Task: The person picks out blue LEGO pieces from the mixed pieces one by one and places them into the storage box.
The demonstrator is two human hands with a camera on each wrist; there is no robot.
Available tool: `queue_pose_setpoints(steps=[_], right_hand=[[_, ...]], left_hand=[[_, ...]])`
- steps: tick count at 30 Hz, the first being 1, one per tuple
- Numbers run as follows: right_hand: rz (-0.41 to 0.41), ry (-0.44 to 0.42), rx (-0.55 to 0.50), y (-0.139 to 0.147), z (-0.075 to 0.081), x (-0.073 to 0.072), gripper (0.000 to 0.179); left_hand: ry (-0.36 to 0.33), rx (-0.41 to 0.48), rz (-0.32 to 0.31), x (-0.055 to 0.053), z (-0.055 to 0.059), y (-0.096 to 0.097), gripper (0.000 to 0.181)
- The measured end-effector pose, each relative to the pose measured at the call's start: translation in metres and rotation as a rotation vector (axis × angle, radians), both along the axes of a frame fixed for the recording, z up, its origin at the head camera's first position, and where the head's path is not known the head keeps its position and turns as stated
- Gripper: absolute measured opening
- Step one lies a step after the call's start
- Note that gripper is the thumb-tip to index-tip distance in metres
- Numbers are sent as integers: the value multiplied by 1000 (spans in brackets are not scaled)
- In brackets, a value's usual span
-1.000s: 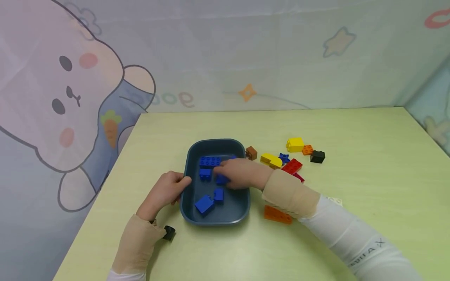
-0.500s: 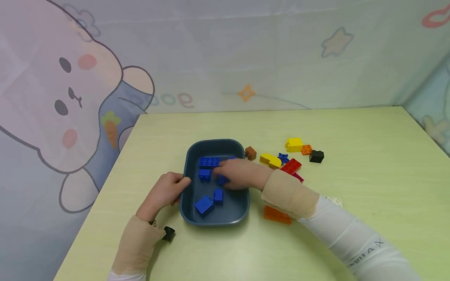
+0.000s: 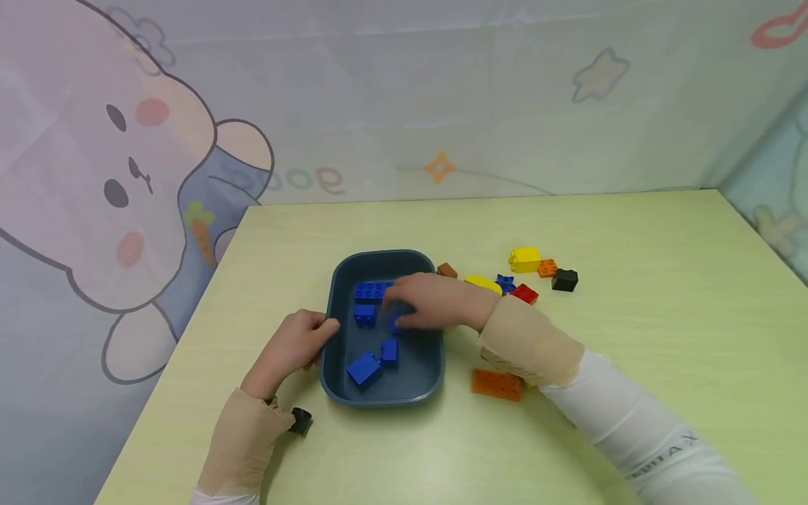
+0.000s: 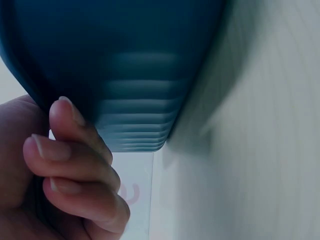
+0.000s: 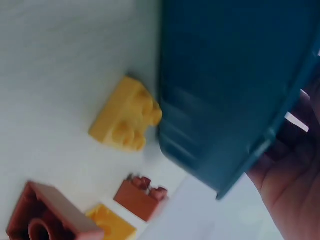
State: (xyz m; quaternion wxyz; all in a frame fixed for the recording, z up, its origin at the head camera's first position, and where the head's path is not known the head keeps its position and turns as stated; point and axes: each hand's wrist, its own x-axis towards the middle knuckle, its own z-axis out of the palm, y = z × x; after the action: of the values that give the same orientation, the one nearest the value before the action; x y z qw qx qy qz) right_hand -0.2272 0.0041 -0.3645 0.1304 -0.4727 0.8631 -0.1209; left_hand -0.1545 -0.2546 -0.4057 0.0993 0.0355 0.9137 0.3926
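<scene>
My left hand (image 3: 299,345) grips the left rim of a dark blue-grey plastic tray (image 3: 381,398); its thumb lies on the rim and the fingers bend against the outer wall, seen in the left wrist view. Over the tray's right side reaches my right hand (image 3: 429,300), slightly blurred, thumb and forefinger apart. Right at its thumb is a blue toy brick (image 3: 395,323), partly covered. Other blue bricks lie in the tray: a long studded one (image 3: 372,292), a small one (image 3: 364,314), and two near the front (image 3: 365,369). In the right wrist view the tray wall hides the right fingertips.
Right of the tray lie loose bricks: brown (image 3: 447,270), yellow (image 3: 525,259), small orange (image 3: 547,268), black (image 3: 564,280), red (image 3: 524,294) and long orange (image 3: 496,384). A yellow brick (image 5: 126,116) sits close by the tray wall. Another black piece (image 3: 301,421) is beside the left wrist.
My right hand has risen a little and its thumb and forefinger have spread, with the blue brick below them. The left hand stays on the tray rim. The head view has shifted slightly.
</scene>
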Motion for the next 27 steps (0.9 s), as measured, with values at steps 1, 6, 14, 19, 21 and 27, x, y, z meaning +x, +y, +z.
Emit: queue_pose_setpoints(steps=[1,6,14,19,21,27], right_hand=[[-5,2,-6,1,2,-1,32],[-19,40,-45,12,12,-6,32],[-100,91,-100,39,34,-13,28],[-150,101,-112,58,41,-20,28],[-168,111,-106,66,42,-23,27],[-231,115,-87,90,42,-28,26]], left_hand=[[1,-2,-1,0,0,0,39],[2,-4,1,1,0,-1,38],[-1,-1,20,1,1,-1,37],[-1,0,21,1,1,-1,37],[-2,1,22,1,1,-1,37],[7,0,15,-1,0,-1,37]])
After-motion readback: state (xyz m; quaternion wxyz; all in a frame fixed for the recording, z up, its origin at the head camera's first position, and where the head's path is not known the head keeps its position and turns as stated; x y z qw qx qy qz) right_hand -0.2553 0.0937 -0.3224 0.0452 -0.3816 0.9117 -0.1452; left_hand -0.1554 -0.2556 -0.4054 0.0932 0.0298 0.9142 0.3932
